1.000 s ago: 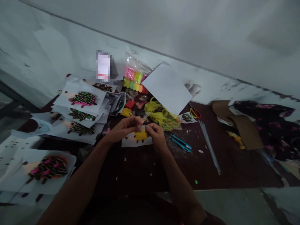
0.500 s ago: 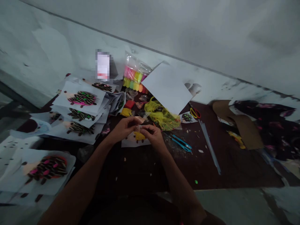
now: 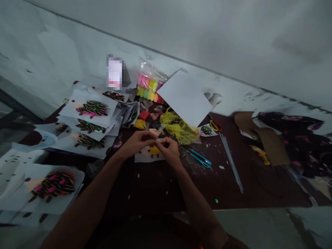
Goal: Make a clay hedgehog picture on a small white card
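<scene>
My left hand (image 3: 136, 143) and my right hand (image 3: 169, 149) meet with fingertips pinched together, one against the other. Whatever lies between them is too small and too covered to make out. Just below them, on the dark table (image 3: 153, 193), is a white paper (image 3: 142, 158) bearing a yellow clay shape (image 3: 154, 150), partly hidden by the hands. Peach clay (image 3: 155, 131) in clear wrap lies right behind my fingertips. Close by on the right are a yellow plastic bag (image 3: 178, 128) and a blue-handled tool (image 3: 199, 158).
Papers with clay hedgehogs (image 3: 90, 108) are stacked at left; another hedgehog sheet (image 3: 49, 185) lies nearer. Behind are a bag of coloured clay (image 3: 149, 84) and a white sheet (image 3: 185, 97). To the right lie scissors (image 3: 215, 125), clear sticks (image 3: 231, 162) and brown cardboard (image 3: 273, 145).
My fingertips have drawn closer together and shifted slightly right. The pale bit that showed between them is now hidden. Things on the table stay where they were.
</scene>
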Available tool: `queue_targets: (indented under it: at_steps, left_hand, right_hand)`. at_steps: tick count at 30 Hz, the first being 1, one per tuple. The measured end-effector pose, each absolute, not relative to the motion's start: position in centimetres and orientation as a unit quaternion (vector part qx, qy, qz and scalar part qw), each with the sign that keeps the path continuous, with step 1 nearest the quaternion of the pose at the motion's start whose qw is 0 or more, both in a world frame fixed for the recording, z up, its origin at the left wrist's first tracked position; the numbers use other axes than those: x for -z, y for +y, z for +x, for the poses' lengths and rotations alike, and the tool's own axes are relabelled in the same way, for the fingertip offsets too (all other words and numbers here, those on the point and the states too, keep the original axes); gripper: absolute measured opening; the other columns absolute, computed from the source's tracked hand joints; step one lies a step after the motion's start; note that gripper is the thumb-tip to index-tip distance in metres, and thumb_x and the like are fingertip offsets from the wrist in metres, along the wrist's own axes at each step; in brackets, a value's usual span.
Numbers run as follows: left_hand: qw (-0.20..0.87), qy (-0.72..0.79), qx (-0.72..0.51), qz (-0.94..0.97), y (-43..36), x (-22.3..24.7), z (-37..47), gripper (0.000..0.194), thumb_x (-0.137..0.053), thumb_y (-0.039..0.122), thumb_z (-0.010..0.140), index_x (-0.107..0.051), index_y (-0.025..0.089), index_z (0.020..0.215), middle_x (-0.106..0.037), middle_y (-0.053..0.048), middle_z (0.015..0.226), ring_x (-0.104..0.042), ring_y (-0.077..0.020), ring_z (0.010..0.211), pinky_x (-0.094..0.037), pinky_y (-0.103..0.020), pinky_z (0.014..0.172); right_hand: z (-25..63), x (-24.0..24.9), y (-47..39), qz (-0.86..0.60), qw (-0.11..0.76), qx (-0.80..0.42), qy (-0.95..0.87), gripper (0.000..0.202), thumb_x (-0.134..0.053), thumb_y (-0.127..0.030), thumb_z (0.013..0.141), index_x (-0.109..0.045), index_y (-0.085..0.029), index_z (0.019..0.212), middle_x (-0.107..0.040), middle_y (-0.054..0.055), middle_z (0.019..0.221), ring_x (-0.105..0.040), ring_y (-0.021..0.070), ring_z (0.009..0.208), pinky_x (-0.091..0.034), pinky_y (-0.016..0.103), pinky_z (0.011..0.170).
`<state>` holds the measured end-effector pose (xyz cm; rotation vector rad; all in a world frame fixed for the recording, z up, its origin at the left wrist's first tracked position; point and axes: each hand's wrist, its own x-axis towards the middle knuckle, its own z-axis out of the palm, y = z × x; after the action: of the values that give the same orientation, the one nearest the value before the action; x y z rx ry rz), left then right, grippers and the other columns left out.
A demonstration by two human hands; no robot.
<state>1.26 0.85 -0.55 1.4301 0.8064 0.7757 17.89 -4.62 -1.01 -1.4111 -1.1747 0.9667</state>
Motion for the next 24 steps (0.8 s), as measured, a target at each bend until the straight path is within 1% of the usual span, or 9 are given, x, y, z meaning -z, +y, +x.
queue_targets:
  at_steps: [2,5,8,12,16,18,20,22,24]
  left_hand:
    - [0.625,0.351,-0.327,0.616,0.7,0.5,1.3,0.031,-0.073,0.038,0.076,-0.074,0.017,0.098,-0.073,-0.006,0.087,-0.068,-0.0205,0.082,-0.054,-0.029,0.069]
    - [0.627,0.348,-0.331,0.614,0.6,0.5,1.5,0.033,-0.077,0.040,0.072,-0.075,0.017,0.095,-0.074,-0.006,0.092,-0.068,-0.0208,0.084,-0.054,-0.029,0.070]
    - [0.630,0.348,-0.327,0.612,0.6,0.6,1.6,0.034,-0.077,0.039,0.071,-0.076,0.016,0.096,-0.073,-0.005,0.087,-0.067,-0.0191,0.078,-0.052,-0.028,0.068]
    - [0.623,0.345,-0.314,0.628,0.7,0.8,1.3,0.032,-0.073,0.040,0.076,-0.076,0.016,0.098,-0.071,-0.005,0.079,-0.062,-0.0165,0.068,-0.047,-0.025,0.058]
    - [0.559,0.369,-0.344,0.658,1.0,0.7,1.2,0.022,-0.070,0.037,0.076,-0.073,0.016,0.084,-0.064,-0.001,0.067,-0.054,-0.0134,0.059,-0.042,-0.023,0.053]
    - [0.499,0.391,-0.370,0.679,1.1,0.7,1.4,0.013,-0.065,0.028,0.073,-0.070,0.017,0.076,-0.062,0.000,0.067,-0.054,-0.0135,0.061,-0.043,-0.023,0.056]
    - [0.433,0.414,-0.396,0.696,1.0,0.7,1.6,0.009,-0.058,0.020,0.070,-0.067,0.018,0.071,-0.063,0.000,0.071,-0.056,-0.0145,0.067,-0.044,-0.024,0.061]
    - [0.396,0.435,-0.414,0.695,0.9,0.7,1.8,0.010,-0.056,0.018,0.069,-0.065,0.019,0.071,-0.065,-0.001,0.074,-0.058,-0.0152,0.071,-0.046,-0.025,0.064]
    - [0.418,0.446,-0.415,0.674,0.8,0.7,1.9,0.008,-0.059,0.020,0.070,-0.065,0.019,0.075,-0.065,-0.001,0.072,-0.059,-0.0148,0.066,-0.046,-0.025,0.061]
  right_hand:
    - [17.9,0.9,-4.6,-0.596,0.514,-0.378,-0.488,0.033,-0.074,-0.047,0.070,-0.058,-0.020,0.063,-0.053,-0.004,0.056,-0.042,0.0088,0.052,-0.034,0.021,0.048]
    - [18.0,1.0,-4.7,-0.603,0.510,-0.363,-0.494,0.031,-0.073,-0.046,0.070,-0.058,-0.020,0.063,-0.054,-0.004,0.057,-0.044,0.0092,0.053,-0.036,0.022,0.050]
    - [18.2,1.2,-4.6,-0.582,0.498,-0.399,-0.503,0.030,-0.074,-0.047,0.070,-0.060,-0.020,0.064,-0.057,-0.003,0.059,-0.047,0.0104,0.054,-0.039,0.022,0.051]
    - [18.6,1.4,-4.4,-0.537,0.492,-0.458,-0.509,0.030,-0.076,-0.048,0.069,-0.065,-0.020,0.071,-0.064,-0.001,0.067,-0.054,0.0124,0.060,-0.045,0.024,0.057]
    - [18.4,1.3,-4.5,-0.528,0.470,-0.478,-0.522,0.027,-0.075,-0.046,0.072,-0.071,-0.021,0.082,-0.066,-0.001,0.071,-0.056,0.0131,0.063,-0.046,0.025,0.059]
    - [18.0,1.1,-4.7,-0.527,0.473,-0.469,-0.527,0.024,-0.074,-0.043,0.073,-0.072,-0.021,0.082,-0.067,0.000,0.072,-0.057,0.0134,0.064,-0.047,0.025,0.059]
    - [17.5,1.0,-4.9,-0.525,0.478,-0.456,-0.537,0.021,-0.074,-0.041,0.074,-0.072,-0.021,0.081,-0.068,0.000,0.075,-0.059,0.0143,0.067,-0.048,0.025,0.062]
    - [17.2,1.0,-5.0,-0.524,0.479,-0.450,-0.541,0.020,-0.073,-0.040,0.075,-0.073,-0.022,0.083,-0.069,0.001,0.076,-0.059,0.0149,0.068,-0.049,0.026,0.063]
    - [17.1,1.0,-5.1,-0.534,0.484,-0.444,-0.532,0.021,-0.073,-0.042,0.076,-0.074,-0.022,0.083,-0.068,0.001,0.075,-0.058,0.0148,0.065,-0.048,0.026,0.060]
